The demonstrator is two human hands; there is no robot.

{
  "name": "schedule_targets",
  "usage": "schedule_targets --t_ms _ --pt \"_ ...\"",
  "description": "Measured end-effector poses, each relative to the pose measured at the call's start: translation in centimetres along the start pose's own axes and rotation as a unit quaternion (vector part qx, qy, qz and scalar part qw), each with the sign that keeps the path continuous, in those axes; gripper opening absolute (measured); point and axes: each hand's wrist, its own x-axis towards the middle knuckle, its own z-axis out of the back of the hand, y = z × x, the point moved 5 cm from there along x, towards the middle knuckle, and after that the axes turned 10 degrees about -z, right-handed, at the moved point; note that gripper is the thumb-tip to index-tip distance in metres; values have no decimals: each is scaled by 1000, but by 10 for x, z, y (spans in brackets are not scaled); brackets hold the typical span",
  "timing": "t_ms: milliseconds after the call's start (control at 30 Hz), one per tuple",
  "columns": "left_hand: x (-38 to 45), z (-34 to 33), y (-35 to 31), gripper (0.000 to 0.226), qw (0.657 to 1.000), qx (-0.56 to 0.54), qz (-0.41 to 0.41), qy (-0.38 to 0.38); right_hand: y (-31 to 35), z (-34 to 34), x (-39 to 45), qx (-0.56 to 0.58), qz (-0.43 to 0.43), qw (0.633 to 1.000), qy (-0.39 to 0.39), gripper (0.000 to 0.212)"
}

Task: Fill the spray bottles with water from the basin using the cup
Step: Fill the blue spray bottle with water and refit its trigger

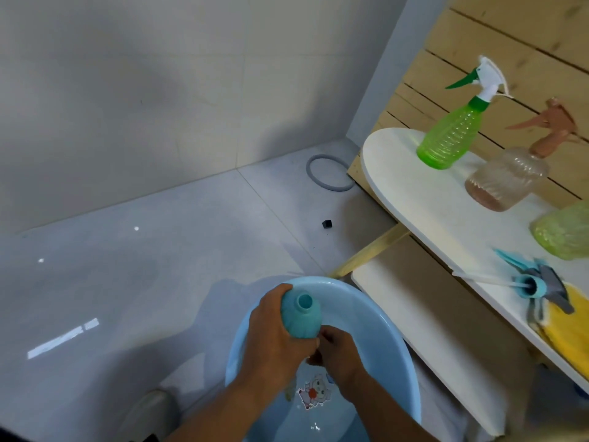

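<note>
My left hand (274,333) grips a light blue spray bottle (301,312) with its spray head off and its open neck up, over the blue basin (395,339). The basin stands on the floor, holds water and has a cartoon sticker on its bottom. My right hand (339,355) is at the bottle's base with fingers curled; what they hold is hidden. I cannot make out a cup. On the white shelf (411,193) stand a green spray bottle (452,135), a clear bottle with a pink head (506,177) and a green bottle (567,231) cut off by the frame.
A blue spray head with its tube (529,283) lies on the shelf beside a yellow cloth (567,330). A lower white shelf (414,314) sits right of the basin. On the tiled floor lie a grey ring (328,173) and a small black cube (326,224).
</note>
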Motion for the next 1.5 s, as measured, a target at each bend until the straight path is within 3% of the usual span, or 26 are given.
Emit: schedule_targets --t_ms 200,367,567,933,1500 --pt "7 1 -22 94 1000 4 -20 6 -1 47 -29 150 -41 988 -23 21" --pt "10 8 -41 96 1000 -9 -16 9 15 89 -64 183 -11 981 -66 13" --pt "3 13 -64 86 999 -3 -35 10 56 121 -122 166 51 978 -113 12" --pt "-14 8 -85 90 996 45 -56 55 131 132 -211 141 186 959 -162 26" --pt "-13 3 -102 91 993 61 -75 68 178 141 -246 -8 319 926 -203 15"
